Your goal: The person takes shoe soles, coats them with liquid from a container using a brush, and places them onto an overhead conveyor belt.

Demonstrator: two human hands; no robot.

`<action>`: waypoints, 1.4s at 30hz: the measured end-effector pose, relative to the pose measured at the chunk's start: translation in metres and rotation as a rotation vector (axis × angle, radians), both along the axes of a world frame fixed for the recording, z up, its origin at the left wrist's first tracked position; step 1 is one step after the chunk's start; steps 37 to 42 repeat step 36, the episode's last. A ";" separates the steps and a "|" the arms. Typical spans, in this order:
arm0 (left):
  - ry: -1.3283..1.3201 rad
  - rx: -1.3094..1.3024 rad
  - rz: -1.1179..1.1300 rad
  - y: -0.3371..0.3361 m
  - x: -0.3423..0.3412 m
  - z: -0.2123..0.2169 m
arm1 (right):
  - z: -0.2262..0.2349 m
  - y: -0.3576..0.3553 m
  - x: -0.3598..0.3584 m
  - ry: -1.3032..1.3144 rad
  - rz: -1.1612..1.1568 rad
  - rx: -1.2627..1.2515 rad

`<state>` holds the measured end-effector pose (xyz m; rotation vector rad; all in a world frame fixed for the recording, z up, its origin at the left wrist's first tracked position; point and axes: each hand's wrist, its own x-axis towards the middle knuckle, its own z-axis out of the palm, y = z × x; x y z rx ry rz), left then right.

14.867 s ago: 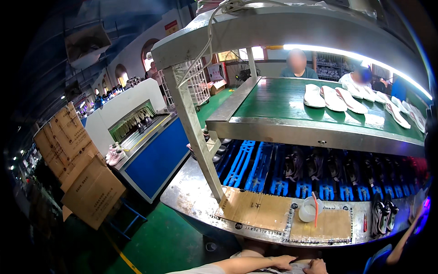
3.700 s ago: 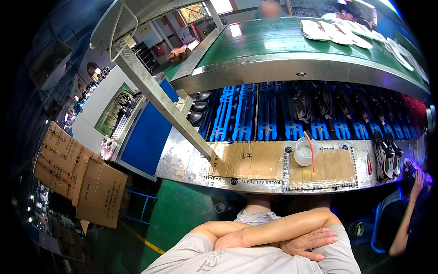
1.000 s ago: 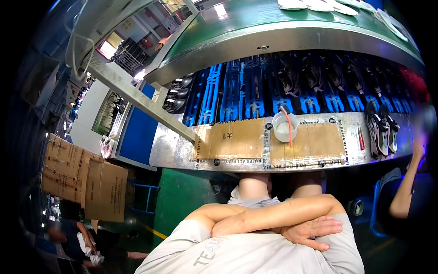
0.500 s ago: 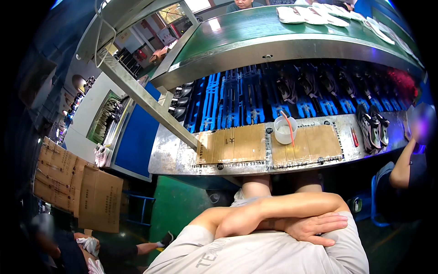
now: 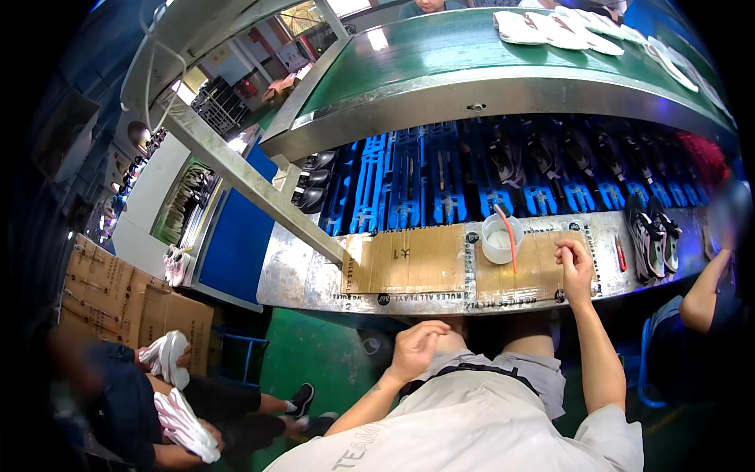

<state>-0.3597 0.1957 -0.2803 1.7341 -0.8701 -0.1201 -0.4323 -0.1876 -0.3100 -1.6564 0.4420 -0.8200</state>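
Note:
My right hand (image 5: 576, 267) is over the right-hand cardboard sheet (image 5: 533, 285), its fingers curled in, with nothing visible in them. Left of it, a translucent plastic cup (image 5: 501, 242) stands on the cardboard, a red-handled stick leaning out of it. My left hand (image 5: 417, 350) is lower, over my thigh in front of the bench edge, with bent fingers close together and no object showing. A second cardboard sheet (image 5: 409, 263) lies flat to the left of the cup. Right of my right hand lie a small red-handled tool (image 5: 620, 256) and a pair of dark shoes (image 5: 653, 240).
Behind the bench, blue racks (image 5: 405, 185) carry dark shoes. Above them runs a green conveyor belt (image 5: 425, 55) with white shoe parts (image 5: 550, 31). A slanted metal post (image 5: 252, 177) stands left. At lower left another person holds white shoe pieces (image 5: 185, 421); a co-worker's arm (image 5: 704, 291) is at right.
My folded arms have come apart. My right hand has reached forward over the cardboard, while my left is now above my thigh. The person at lower left has raised the white shoe pieces.

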 end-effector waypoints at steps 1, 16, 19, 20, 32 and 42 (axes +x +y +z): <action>0.007 0.008 0.005 0.009 0.003 -0.007 | -0.008 -0.002 0.001 0.019 -0.008 0.014; 0.209 0.265 -0.059 -0.010 0.000 -0.018 | -0.058 0.007 0.012 0.245 -0.043 -0.219; 0.205 0.298 -0.088 -0.011 0.004 -0.006 | -0.058 0.006 0.012 0.228 -0.057 -0.239; 0.200 0.290 -0.073 -0.010 0.006 0.000 | -0.056 0.007 0.013 0.236 -0.051 -0.234; -0.510 0.340 0.728 0.028 0.077 0.072 | -0.024 0.019 0.012 0.230 0.019 -0.519; -0.477 0.478 0.903 0.049 0.121 0.057 | 0.011 0.031 0.021 0.297 0.157 -0.780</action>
